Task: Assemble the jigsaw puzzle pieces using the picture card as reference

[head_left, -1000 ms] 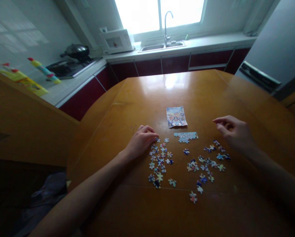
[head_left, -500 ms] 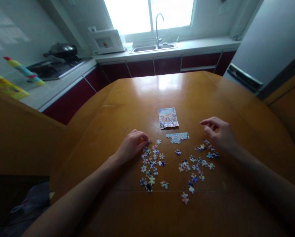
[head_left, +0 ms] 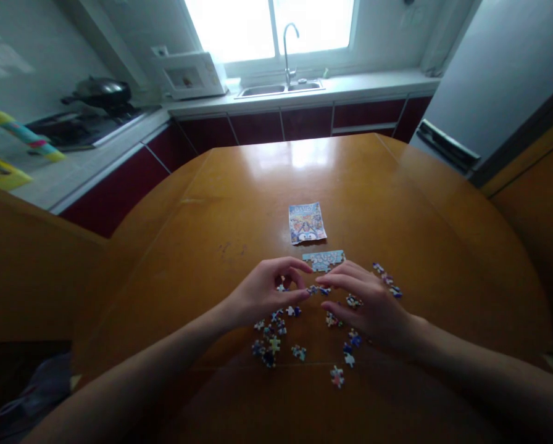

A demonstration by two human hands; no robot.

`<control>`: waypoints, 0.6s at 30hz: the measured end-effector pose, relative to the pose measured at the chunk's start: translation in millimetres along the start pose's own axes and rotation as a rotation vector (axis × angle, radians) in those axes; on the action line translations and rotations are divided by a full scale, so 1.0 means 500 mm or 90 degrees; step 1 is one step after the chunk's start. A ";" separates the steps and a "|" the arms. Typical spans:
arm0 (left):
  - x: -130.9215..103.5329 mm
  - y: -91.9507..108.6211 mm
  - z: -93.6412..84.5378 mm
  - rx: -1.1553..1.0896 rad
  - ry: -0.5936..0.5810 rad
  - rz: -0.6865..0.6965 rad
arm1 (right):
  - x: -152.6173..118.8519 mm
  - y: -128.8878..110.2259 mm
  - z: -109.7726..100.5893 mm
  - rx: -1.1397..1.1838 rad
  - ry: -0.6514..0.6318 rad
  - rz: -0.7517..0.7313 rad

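The bench (head_left: 239, 197) fills most of my feed; I take its far edge as 12 o'clock. My right hand (head_left: 373, 302) is spread, thumb parted from fingers, clasping nothing I can see; my left hand (head_left: 267, 287) curves with a gap between thumb and forefinger, also gripping nothing visible. The printed sheet (head_left: 308, 223) lies at 1 o'clock from the left; lettering crosses its top, unreadable to me, and I find no brand. The joined strip (head_left: 323, 259) runs 9 to 3, at 2 o'clock from my left hand, between 10 and 11 from my right; any lettering there is blurred. Loose pieces (head_left: 274, 343) lie at 6 o'clock from the left, others at 7 and 1 from the right. Two small pieces (head_left: 313, 289) sit between my hands: 3 o'clock from the left, about 9 from the right. The left thumb looks nearest; whether it touches, I can't tell.
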State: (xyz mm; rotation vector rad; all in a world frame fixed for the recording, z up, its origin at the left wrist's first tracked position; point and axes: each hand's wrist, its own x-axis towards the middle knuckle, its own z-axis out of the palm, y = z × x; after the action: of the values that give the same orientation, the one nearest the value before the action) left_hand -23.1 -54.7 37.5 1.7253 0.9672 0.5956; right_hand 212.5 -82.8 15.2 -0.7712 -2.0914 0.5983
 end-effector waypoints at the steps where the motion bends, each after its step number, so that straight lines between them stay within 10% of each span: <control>1: 0.006 0.001 0.005 -0.019 -0.017 -0.003 | 0.000 -0.002 0.002 0.001 0.004 -0.010; 8: 0.020 0.006 0.016 -0.062 -0.030 -0.017 | 0.002 0.010 -0.006 0.006 0.046 -0.021; 13: 0.023 0.003 0.008 0.159 0.142 0.194 | 0.002 0.014 -0.014 -0.006 0.053 0.010; 18: 0.056 -0.022 -0.003 0.307 0.135 0.311 | 0.003 0.044 -0.036 -0.039 0.047 0.048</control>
State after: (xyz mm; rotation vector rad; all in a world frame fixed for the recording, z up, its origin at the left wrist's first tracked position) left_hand -12.6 -29.0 26.2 2.3993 0.8801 0.9281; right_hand 233.2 -63.9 12.1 -0.8968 -2.0289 0.5403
